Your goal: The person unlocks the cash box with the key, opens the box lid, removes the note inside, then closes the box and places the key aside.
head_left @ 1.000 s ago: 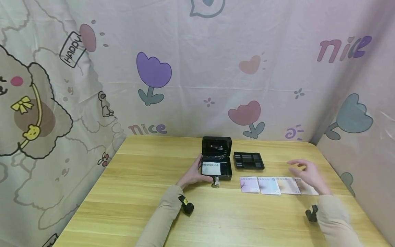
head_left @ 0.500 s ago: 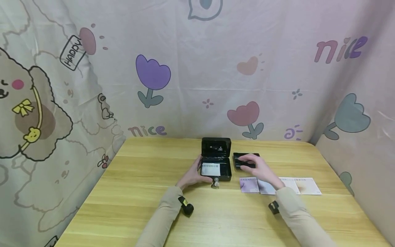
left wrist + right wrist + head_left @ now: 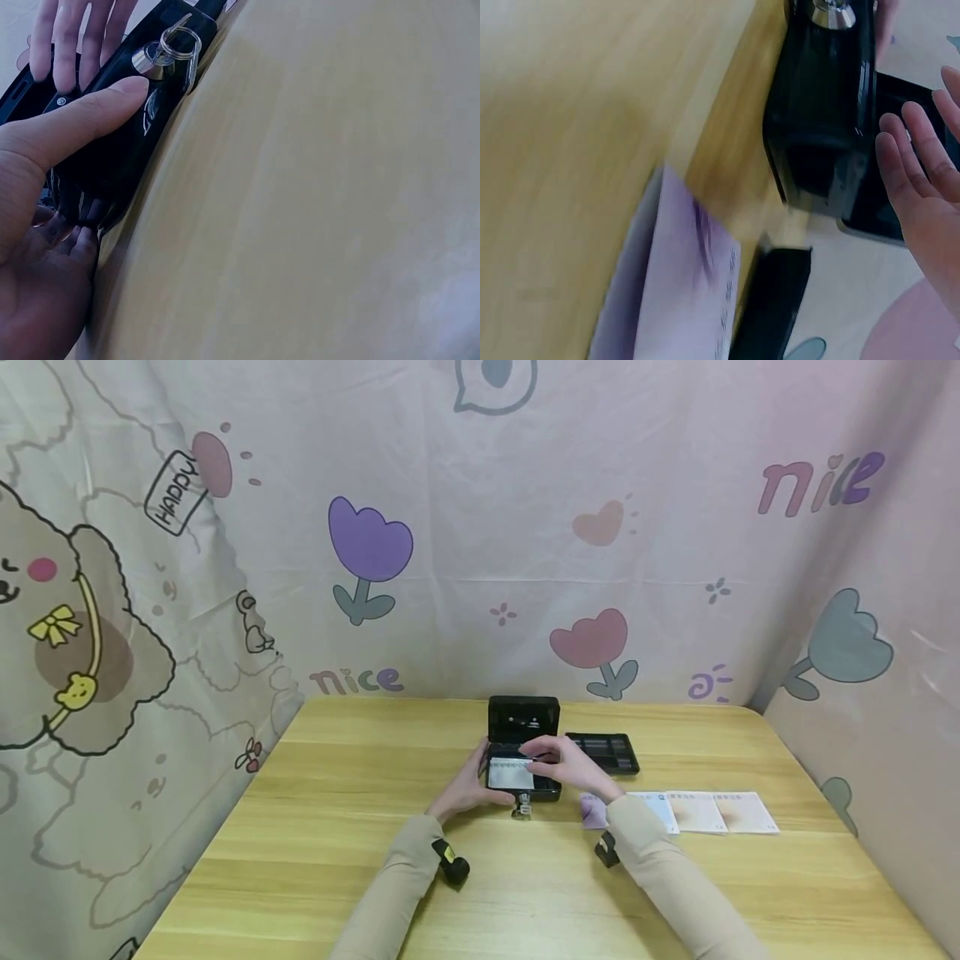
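Note:
A black cash box (image 3: 523,714) stands with its lid raised at the back middle of the table. My left hand (image 3: 463,789) grips it, fingers along the left side and thumb on the front near the lock. From the lock hangs a key on a ring (image 3: 180,52), seen in the left wrist view. Inside the box lies a pale stack of paper notes (image 3: 510,774). Above the box opening is my right hand (image 3: 572,767), its fingertips over the notes' right edge. In the right wrist view its fingers (image 3: 930,154) are extended and nothing shows between them.
A black compartment tray (image 3: 618,753) lies right of the box, partly behind my right hand. In front of it runs a row of coloured paper notes (image 3: 697,812), partly covered by my right sleeve. A printed curtain (image 3: 450,527) hangs behind the wooden table (image 3: 337,777).
My right hand has swept left, from above the right end of the note row, past the tray, to the box opening. My left hand has stayed on the box.

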